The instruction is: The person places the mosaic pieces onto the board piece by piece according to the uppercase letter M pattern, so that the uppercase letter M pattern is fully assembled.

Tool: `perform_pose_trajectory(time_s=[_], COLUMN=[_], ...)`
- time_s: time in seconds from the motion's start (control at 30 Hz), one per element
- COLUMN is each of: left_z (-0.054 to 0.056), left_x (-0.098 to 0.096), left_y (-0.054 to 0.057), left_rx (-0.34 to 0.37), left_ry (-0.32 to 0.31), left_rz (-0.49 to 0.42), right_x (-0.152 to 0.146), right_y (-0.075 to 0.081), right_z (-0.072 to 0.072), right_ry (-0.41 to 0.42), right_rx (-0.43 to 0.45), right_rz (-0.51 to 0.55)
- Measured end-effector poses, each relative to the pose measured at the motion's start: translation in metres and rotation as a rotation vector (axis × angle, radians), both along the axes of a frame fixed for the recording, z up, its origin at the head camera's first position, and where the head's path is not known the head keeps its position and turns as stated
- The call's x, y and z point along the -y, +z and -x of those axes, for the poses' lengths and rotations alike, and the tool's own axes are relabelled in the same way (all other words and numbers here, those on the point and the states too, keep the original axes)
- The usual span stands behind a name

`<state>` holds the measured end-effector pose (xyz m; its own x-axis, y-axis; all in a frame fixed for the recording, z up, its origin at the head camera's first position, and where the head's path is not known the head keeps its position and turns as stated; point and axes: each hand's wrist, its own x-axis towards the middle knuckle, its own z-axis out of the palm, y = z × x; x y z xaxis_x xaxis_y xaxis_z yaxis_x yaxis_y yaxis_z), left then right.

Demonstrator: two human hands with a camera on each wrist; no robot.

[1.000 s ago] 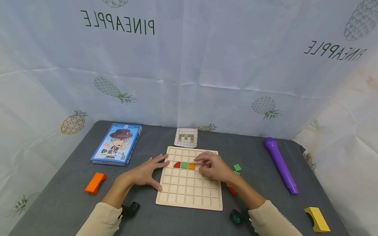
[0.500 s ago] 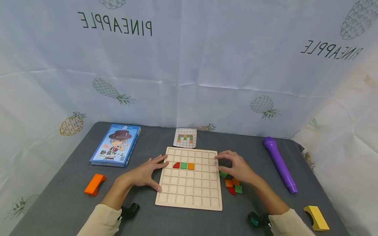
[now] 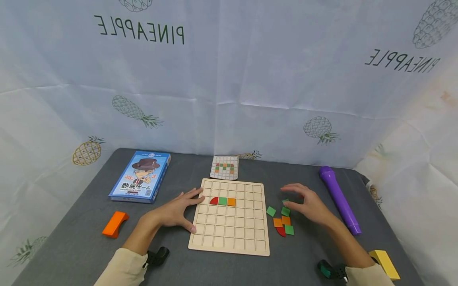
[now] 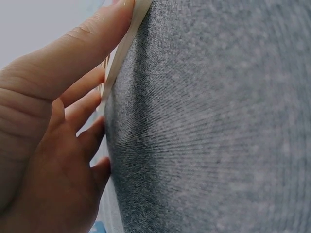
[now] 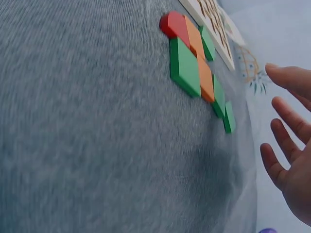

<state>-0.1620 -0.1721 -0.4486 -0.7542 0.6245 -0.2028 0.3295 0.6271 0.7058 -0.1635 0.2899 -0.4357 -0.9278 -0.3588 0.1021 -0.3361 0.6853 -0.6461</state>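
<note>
A square wooden grid board (image 3: pixel 229 243) lies on the dark table. In one of its upper rows sit a red quarter-round tile (image 3: pixel 214 201), a green square tile (image 3: pixel 222 201) and an orange square tile (image 3: pixel 231 202), side by side. My left hand (image 3: pixel 175 209) rests on the board's left edge, fingers and thumb spread. Right of the board is a loose group of green, orange and red tiles, including a red rounded tile (image 5: pixel 175 25) and a green tile (image 5: pixel 184 68). My right hand (image 3: pixel 309 206) hovers by the group's far green tiles, holding nothing; its fingertips partly cover one.
A small pattern card (image 3: pixel 224 174) lies behind the board. To the left are a blue game box (image 3: pixel 141 174) and an orange arch block (image 3: pixel 115 224). A purple microphone-shaped stick (image 3: pixel 340 200) and a yellow arch block (image 3: pixel 385 265), partly behind my right forearm, are on the right.
My right hand has moved right from over the board, past its right edge, to the loose tiles, which are now mostly uncovered. The left hand stays at the board's edge.
</note>
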Motion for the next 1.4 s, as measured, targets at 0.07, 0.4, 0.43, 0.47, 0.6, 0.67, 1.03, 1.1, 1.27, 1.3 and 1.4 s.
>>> perform_pose_trajectory(time_s=[0.07, 0.4, 0.43, 0.47, 0.6, 0.67, 1.03, 1.1, 1.27, 1.3, 1.4], left_z=[0.0, -0.001, -0.001, -0.001, -0.001, -0.001, -0.001, -0.001, -0.001, -0.001, -0.001], left_x=[0.0, -0.001, -0.001, -0.001, -0.001, -0.001, -0.002, -0.002, -0.001, -0.001, -0.001], left_y=[0.001, 0.001, 0.001, 0.001, -0.001, -0.001, -0.001, -0.002, -0.003, -0.003, -0.002], left_rx=[-0.003, -0.004, -0.004, -0.005, -0.003, 0.001, 0.009, 0.01, 0.008, 0.008, 0.008], left_ry=[-0.001, 0.0, -0.001, -0.002, -0.002, 0.003, 0.008, 0.005, 0.0, 0.0, 0.004], left_rz=[-0.002, -0.004, -0.005, -0.005, -0.003, -0.003, -0.003, -0.003, -0.009, -0.01, -0.01], right_x=[-0.005, -0.016, -0.017, -0.017, -0.018, -0.018, -0.016, -0.017, -0.018, -0.018, -0.018], right_y=[-0.002, -0.016, -0.018, -0.02, -0.024, -0.025, -0.03, -0.031, -0.031, -0.031, -0.03], right_z=[-0.001, -0.007, -0.008, -0.008, -0.008, -0.008, -0.008, -0.008, -0.008, -0.008, -0.007], right_ry=[-0.007, -0.03, -0.031, -0.033, -0.041, -0.044, -0.048, -0.045, -0.033, -0.029, -0.029], right_rx=[-0.007, 0.024, 0.029, 0.034, 0.048, 0.051, 0.016, 0.028, 0.032, 0.024, 0.003], right_rz=[-0.007, -0.017, -0.016, -0.016, -0.015, -0.021, -0.042, -0.039, -0.016, -0.017, -0.037])
